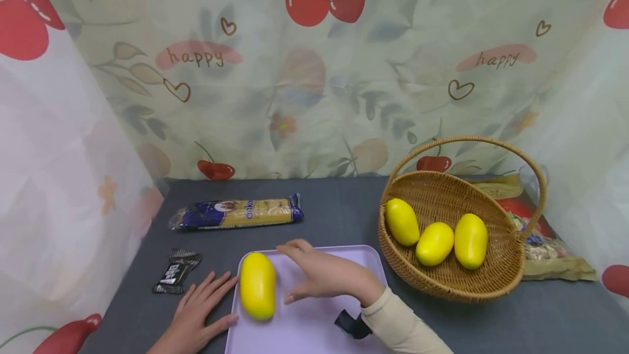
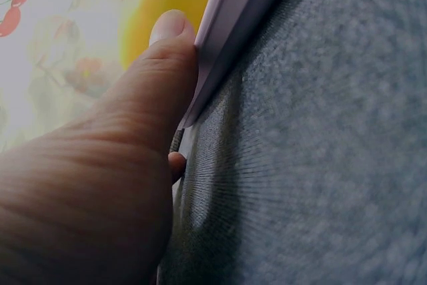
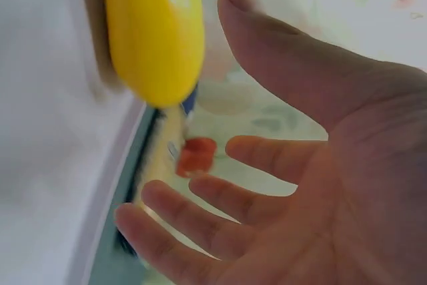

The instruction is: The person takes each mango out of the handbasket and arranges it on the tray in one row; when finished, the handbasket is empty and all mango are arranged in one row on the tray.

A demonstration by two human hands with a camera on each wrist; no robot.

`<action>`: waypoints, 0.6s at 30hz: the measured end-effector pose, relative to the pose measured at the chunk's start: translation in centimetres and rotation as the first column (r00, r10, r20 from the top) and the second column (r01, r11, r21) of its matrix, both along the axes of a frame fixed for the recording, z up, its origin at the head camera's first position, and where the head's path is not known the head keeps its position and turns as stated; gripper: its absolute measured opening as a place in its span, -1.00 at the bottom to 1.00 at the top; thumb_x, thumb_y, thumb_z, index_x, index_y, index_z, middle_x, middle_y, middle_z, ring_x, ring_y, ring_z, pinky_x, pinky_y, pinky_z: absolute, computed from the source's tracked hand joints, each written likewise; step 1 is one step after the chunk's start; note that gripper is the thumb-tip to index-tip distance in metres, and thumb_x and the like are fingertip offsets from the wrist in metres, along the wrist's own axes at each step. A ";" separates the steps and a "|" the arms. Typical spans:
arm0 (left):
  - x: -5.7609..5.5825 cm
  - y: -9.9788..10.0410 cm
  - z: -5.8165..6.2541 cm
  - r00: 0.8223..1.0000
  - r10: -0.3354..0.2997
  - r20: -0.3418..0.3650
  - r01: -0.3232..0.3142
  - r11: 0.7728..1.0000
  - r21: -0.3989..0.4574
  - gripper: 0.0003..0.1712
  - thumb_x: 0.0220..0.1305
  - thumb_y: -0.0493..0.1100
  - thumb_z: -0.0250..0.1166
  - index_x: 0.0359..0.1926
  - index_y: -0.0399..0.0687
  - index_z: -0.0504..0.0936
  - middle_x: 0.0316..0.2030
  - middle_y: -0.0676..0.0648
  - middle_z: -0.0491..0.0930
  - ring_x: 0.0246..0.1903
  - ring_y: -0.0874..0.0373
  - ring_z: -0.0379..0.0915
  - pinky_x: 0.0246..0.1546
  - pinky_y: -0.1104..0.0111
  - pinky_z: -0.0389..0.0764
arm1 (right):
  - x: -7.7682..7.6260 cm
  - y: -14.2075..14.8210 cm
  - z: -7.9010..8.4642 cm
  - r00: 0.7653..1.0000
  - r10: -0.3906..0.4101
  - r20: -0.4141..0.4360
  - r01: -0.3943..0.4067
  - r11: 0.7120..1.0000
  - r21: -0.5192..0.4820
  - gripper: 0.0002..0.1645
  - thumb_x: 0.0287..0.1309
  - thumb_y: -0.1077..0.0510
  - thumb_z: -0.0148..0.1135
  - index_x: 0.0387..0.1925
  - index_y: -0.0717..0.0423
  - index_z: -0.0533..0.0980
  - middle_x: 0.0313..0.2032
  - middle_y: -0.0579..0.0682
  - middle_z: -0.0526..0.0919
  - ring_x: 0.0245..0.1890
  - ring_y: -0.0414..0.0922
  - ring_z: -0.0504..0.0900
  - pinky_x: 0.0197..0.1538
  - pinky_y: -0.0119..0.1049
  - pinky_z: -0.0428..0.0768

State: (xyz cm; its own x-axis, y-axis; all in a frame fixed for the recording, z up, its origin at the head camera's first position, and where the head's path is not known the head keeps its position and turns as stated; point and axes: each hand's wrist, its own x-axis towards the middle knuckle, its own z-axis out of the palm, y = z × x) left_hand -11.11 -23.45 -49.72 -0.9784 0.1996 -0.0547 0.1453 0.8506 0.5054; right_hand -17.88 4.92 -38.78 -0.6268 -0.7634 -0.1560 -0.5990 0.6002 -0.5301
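Observation:
A yellow mango [image 1: 257, 286] lies lengthwise on the left side of a lilac tray [image 1: 304, 337]. Over the tray, just right of that mango, my right hand [image 1: 326, 273] is spread with thumb and fingers apart. The right wrist view shows a gap between this hand [image 3: 267, 185] and the mango [image 3: 157, 31]. My left hand [image 1: 199, 310] rests flat on the table, its thumb touching the tray's left edge. In the left wrist view the thumb [image 2: 170, 51] lies against the tray rim [image 2: 220, 38].
At right a wicker basket [image 1: 452, 288] with a tall handle holds 3 mangoes. Behind it lies a red and brown bag [image 1: 545, 250]. A pasta packet [image 1: 241, 213] lies at the back left, a small black-wrapped packet [image 1: 176, 271] nearer. Patterned curtains [image 1: 265, 97] surround the table.

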 end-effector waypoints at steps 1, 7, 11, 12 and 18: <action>0.0 0.0 0.0 1.000 0.002 0.004 -0.002 1.000 0.000 -0.26 -0.01 0.45 0.02 0.25 0.57 0.12 0.27 0.06 0.17 0.29 -0.13 -0.08 0.11 -0.21 -0.14 | 0.3 0.8 0.4 1.000 -0.005 -0.013 0.005 1.000 0.005 0.02 -0.14 -0.34 0.19 0.33 -0.14 0.01 0.26 0.01 0.10 0.03 -0.15 0.44 0.02 -0.34 0.49; 0.0 0.0 0.0 0.999 0.026 0.043 -0.025 0.999 -0.026 -0.19 -0.05 0.50 -0.01 0.26 0.42 0.19 0.28 0.07 0.17 0.29 -0.12 -0.09 0.12 -0.20 -0.14 | 2.0 5.8 4.0 0.993 -0.012 -0.117 0.012 1.000 -0.006 -0.13 -0.01 -0.29 0.11 0.30 -0.18 0.06 0.18 -0.06 0.23 -0.08 -0.29 0.46 -0.08 -0.43 0.52; 0.0 0.1 0.3 0.998 0.027 0.053 -0.025 0.999 -0.030 -0.17 -0.05 0.50 -0.02 0.26 0.37 0.20 0.28 0.06 0.17 0.29 -0.13 -0.09 0.12 -0.20 -0.14 | 2.3 8.9 7.2 0.974 -0.029 -0.224 0.032 0.999 0.009 -0.24 0.01 -0.22 0.15 0.25 -0.17 0.17 0.09 -0.19 0.31 -0.11 -0.37 0.41 -0.10 -0.46 0.51; 0.1 0.2 0.4 0.999 0.022 0.048 -0.021 0.999 -0.027 -0.18 -0.04 0.49 -0.01 0.26 0.37 0.20 0.28 0.05 0.17 0.29 -0.13 -0.09 0.12 -0.20 -0.14 | 2.2 9.6 7.9 0.966 -0.032 -0.256 0.037 0.999 0.014 -0.26 0.01 -0.21 0.16 0.23 -0.16 0.19 0.08 -0.21 0.32 -0.11 -0.38 0.41 -0.09 -0.47 0.51; 0.1 0.3 0.2 1.000 0.001 -0.013 -0.001 1.000 -0.012 -0.24 -0.02 0.45 0.03 0.25 0.51 0.15 0.26 0.05 0.20 0.27 -0.14 -0.05 0.10 -0.21 -0.12 | 0.1 14.1 10.6 0.943 -0.119 -0.311 0.149 0.986 0.074 -0.30 0.02 -0.12 0.21 0.20 -0.11 0.24 0.05 -0.16 0.34 -0.12 -0.31 0.42 -0.10 -0.37 0.50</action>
